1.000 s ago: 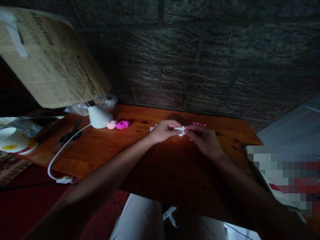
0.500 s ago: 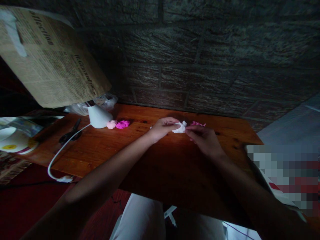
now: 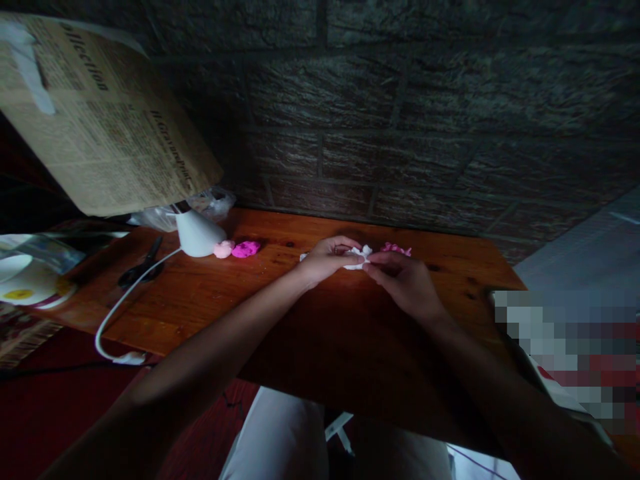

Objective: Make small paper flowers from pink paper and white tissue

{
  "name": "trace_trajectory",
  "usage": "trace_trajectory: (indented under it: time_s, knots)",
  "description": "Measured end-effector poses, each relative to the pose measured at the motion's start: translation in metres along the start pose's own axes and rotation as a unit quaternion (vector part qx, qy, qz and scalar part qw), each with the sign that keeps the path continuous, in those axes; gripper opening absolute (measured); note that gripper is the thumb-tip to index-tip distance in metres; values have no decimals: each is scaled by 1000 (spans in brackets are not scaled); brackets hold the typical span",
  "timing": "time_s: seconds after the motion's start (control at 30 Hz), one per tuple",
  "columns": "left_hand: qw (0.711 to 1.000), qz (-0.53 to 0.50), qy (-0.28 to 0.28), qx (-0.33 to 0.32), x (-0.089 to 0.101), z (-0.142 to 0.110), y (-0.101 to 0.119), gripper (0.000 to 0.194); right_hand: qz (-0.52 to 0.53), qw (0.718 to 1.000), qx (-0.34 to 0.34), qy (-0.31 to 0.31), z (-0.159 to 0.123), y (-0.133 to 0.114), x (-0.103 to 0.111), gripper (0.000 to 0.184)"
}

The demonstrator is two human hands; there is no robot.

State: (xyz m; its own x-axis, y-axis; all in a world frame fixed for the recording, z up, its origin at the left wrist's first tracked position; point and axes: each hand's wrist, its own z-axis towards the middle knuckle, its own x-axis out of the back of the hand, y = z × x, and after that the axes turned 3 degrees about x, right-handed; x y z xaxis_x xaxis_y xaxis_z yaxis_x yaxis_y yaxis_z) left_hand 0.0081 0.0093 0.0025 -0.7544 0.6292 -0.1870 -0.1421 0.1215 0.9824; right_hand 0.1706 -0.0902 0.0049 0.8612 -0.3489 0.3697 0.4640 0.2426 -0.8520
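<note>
White crumpled piece [image 3: 357, 259]: held between both hands, just above or on the wooden table [image 3: 280, 293]; I cannot tell which from my end of the feed. Left hand [image 3: 326, 260] grips its left side, thumb laid along the near face. Right hand [image 3: 407, 283] has thumb and forefinger narrowed to a pinch at the right end. Fingers cover a good part of the piece, so I cannot read its full outline.

Close by: a pink frilly piece [image 3: 397, 249] on the table beyond the right hand, partly masked by it. A small white bit [image 3: 303, 256] shows past the left wrist, mostly hidden from me.

Further left, well apart from the hands: a magenta lump [image 3: 246, 249] and a pale pink lump [image 3: 224, 249] side by side, the pale one at the foot of a white lamp base [image 3: 196, 235]. Its print-covered shade [image 3: 125, 127] leans large over the left, blocking what lies behind. Clear plastic bag [image 3: 216, 202] behind the base. Dark scissors [image 3: 143, 263] lie to its left, the white cord [image 3: 114, 307] passing by their handles. White cup [image 3: 20, 283] at far left.

Stone-patterned wall [image 3: 350, 100] closes off the back. At right, I get a pixelated patch [image 3: 575, 353], contents unreadable.
</note>
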Motion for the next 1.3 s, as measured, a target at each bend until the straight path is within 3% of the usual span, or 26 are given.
trace_trajectory:
  time_s: [0.27, 0.5, 0.67, 1.1, 1.3]
  knots:
    - [998, -44, 29, 38, -1, 1, -2, 27, 8, 1000, 12, -1, 1, 0, 1, 17]
    - [981, -170, 36, 86, 2, 2, 2, 20, 95, 995, -41, -10, 6, -6, 8, 32]
    - [972, -198, 44, 118, 3, 3, 3, 18, 126, 990, -66, 14, 8, -9, 13, 36]
    - [994, -102, 6, 29, -5, -1, -1, 34, 101, 994, -47, -20, 3, -3, 4, 29]
    - [997, -79, 3, 16, -3, 0, -4, 43, 67, 997, -37, -13, 4, -1, 6, 30]
